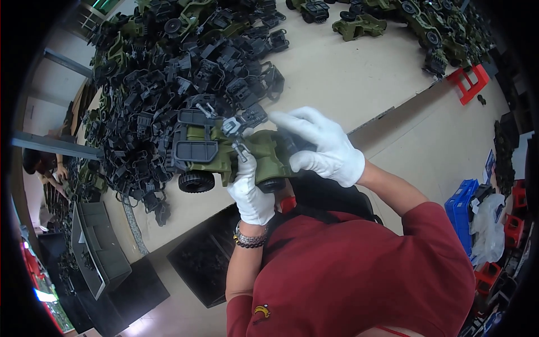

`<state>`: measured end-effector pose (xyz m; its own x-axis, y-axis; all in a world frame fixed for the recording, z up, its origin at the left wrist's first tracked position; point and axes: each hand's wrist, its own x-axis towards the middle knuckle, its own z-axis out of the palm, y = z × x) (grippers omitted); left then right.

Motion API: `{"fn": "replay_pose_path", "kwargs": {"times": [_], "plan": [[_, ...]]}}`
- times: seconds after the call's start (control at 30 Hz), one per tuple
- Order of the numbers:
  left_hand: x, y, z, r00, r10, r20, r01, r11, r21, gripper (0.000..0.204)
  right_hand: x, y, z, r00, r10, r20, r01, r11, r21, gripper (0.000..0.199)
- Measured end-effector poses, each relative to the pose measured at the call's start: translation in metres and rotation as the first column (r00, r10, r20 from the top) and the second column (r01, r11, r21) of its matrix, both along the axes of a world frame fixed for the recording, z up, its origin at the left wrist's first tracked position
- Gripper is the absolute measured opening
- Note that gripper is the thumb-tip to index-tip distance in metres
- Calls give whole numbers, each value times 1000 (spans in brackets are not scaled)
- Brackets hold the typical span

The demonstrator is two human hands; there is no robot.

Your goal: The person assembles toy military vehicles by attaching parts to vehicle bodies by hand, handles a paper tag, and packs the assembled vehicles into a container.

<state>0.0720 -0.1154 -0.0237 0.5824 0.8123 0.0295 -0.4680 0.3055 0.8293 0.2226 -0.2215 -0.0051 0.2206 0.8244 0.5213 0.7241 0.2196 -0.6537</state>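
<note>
I hold an olive-green toy military vehicle (266,147) with black wheels and a dark grey rear frame above the table. My left hand (251,194), in a white glove, grips it from below by its middle. My right hand (324,147), also gloved, closes over the vehicle's front end. A small grey mounted part (232,127) sticks up from the vehicle's top, just above my left fingers. A beaded bracelet (250,239) circles my left wrist.
A big heap of dark grey plastic parts (185,67) covers the beige table (342,73) on the left. Finished green vehicles (359,25) stand far right. A red crate (469,84), blue crates (463,210), a grey-green bin (98,250) and a black tray (205,261) surround me. Another person (42,165) works at left.
</note>
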Motion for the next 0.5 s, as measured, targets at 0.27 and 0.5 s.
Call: {"fn": "replay_pose_path", "kwargs": {"times": [0.27,0.5], "plan": [[-7,0,5,995,-17,-95,34,984,174,30,-6,2,3,1000,-10,-27,10,1000,16,82],[-6,1,-1,994,37,-106,-22,990,138,30,-10,-1,5,996,-20,-87,24,998,52,80]]}}
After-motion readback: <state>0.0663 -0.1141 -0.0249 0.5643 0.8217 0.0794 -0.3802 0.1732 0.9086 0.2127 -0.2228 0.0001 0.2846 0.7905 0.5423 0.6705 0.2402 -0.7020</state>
